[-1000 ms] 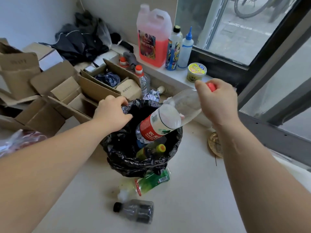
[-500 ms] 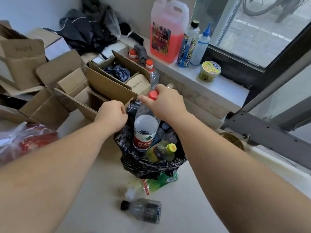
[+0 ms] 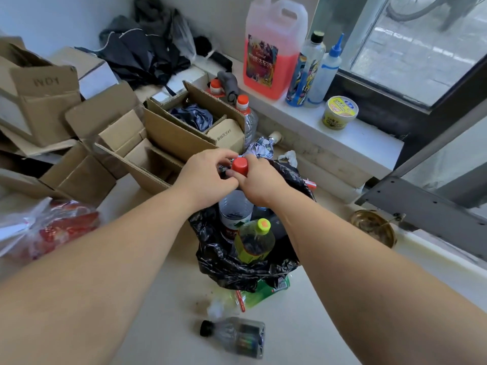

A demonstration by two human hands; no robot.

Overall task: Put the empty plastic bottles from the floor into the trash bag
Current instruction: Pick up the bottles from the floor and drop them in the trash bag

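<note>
A black trash bag [image 3: 224,264] stands open on the floor with several bottles inside. A clear bottle with a red cap [image 3: 235,209] stands upright in it; my right hand [image 3: 259,180] grips its neck just under the cap. My left hand [image 3: 208,175] clutches the bag's far rim beside the cap, touching the right hand. A yellow-labelled bottle with a yellow-green cap [image 3: 254,241] pokes out of the bag. On the floor in front lie a green-labelled bottle [image 3: 253,296], partly under the bag, and a dark-capped clear bottle [image 3: 237,335].
Open cardboard boxes [image 3: 113,135] crowd the left side, with a plastic bag of red items [image 3: 50,227] nearer me. A red-capped bottle [image 3: 246,119] stands by the boxes. The sill [image 3: 369,138] holds a pink jug, bottles and a tub. A brass bowl [image 3: 374,230] sits right.
My right hand swung the red-capped bottle from a tilt over the bag to upright inside it, pushing it lower. My left hand shifted along the rim to meet the right hand.
</note>
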